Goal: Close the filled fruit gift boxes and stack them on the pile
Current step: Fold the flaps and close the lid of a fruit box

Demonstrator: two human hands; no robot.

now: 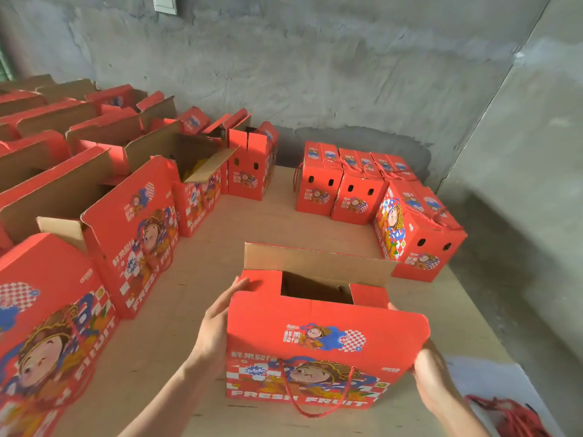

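Box (315, 345) between left hand (217, 323), right hand (437, 378)

Both bare forearms reach in from the lower edge, the left one angling up from the lower centre-left, the right one from the lower right corner. The left grip (217, 323) lies flat against the left side of a gift box (315, 342), fingers (235, 287) straight and together, pointing up and away from the body, the wrist in line with the arm. The right grip (432, 370) holds the right edge of the box's folded front flap, thumb on the printed face, the other fingers mostly hidden behind the card, the wrist bent inward.
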